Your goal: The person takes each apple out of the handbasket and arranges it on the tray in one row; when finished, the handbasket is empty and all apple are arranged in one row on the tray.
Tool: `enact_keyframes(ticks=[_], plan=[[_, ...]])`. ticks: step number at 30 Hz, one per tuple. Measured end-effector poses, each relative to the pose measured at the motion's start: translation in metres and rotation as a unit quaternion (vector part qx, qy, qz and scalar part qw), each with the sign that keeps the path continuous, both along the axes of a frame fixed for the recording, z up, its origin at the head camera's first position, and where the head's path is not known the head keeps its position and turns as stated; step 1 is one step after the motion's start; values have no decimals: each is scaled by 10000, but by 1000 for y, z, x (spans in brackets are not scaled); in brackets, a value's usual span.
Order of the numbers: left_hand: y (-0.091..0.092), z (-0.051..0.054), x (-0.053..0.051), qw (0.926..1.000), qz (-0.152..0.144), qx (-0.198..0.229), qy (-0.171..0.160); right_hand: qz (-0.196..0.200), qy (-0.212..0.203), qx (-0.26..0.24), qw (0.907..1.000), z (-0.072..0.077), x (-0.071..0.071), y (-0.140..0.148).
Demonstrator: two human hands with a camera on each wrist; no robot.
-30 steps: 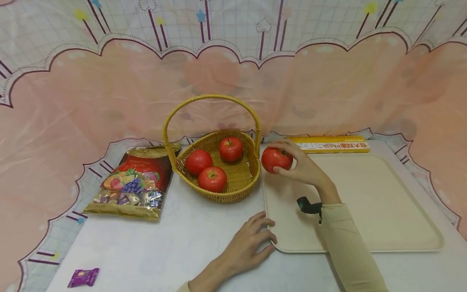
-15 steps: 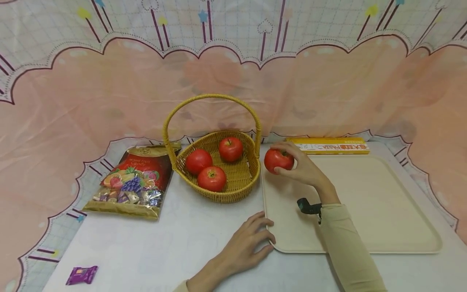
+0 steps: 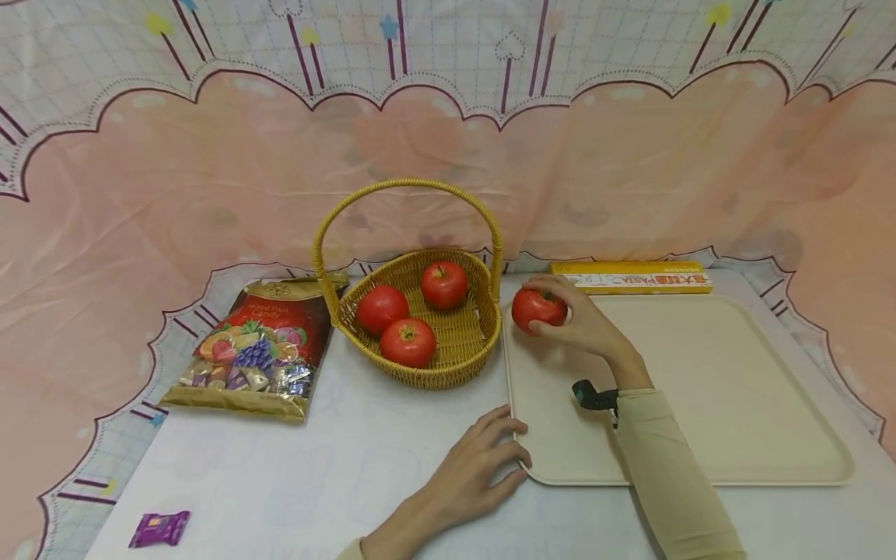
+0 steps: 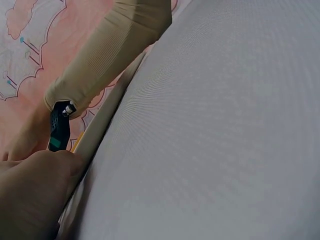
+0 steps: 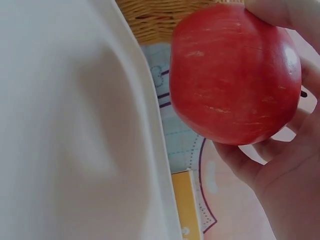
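A red apple (image 3: 538,312) is in my right hand (image 3: 586,327), fingers over its top and thumb on its near side. It is over the far left corner of the beige tray (image 3: 714,389); in the right wrist view the apple (image 5: 235,75) appears above the tray's rim (image 5: 150,110). My left hand (image 3: 476,467) rests at the tray's near left corner, fingertips touching the rim. The left wrist view has this hand (image 4: 35,190) at the lower left, its fingers mostly hidden. Beside the tray stands a wicker basket (image 3: 458,365) with red apples (image 3: 408,343) inside.
The basket's tall handle (image 3: 406,183) arches above it. A bag of mixed fruit candy (image 3: 259,350) lies left of the basket. One purple wrapped candy (image 3: 159,529) is at the near left. A yellow pasta box (image 3: 633,278) lies behind the tray, before the curtain (image 3: 280,179).
My right hand has moved slightly right with the apple, a little farther from the basket. The left hand stays at the tray's corner.
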State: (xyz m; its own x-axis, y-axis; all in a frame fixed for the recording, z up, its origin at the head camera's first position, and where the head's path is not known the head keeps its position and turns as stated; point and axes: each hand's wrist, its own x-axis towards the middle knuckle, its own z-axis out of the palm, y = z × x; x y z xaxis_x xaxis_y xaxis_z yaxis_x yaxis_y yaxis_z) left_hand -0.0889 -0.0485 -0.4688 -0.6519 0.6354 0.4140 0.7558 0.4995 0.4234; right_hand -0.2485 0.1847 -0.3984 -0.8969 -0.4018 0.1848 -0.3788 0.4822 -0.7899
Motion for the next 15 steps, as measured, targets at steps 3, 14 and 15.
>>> enact_keyframes(ticks=[3, 14, 15], plan=[[0, 0, 0, 10000, 20, 0, 43, 21, -13, 45, 10000, -1, -1, 1], [0, 0, 0, 10000, 15, -11, 77, 12, -43, 263, 9996, -10, -5, 4], [0, 0, 0, 10000, 16, -7, 64, 11, -48, 289, 9996, -10, -5, 4]])
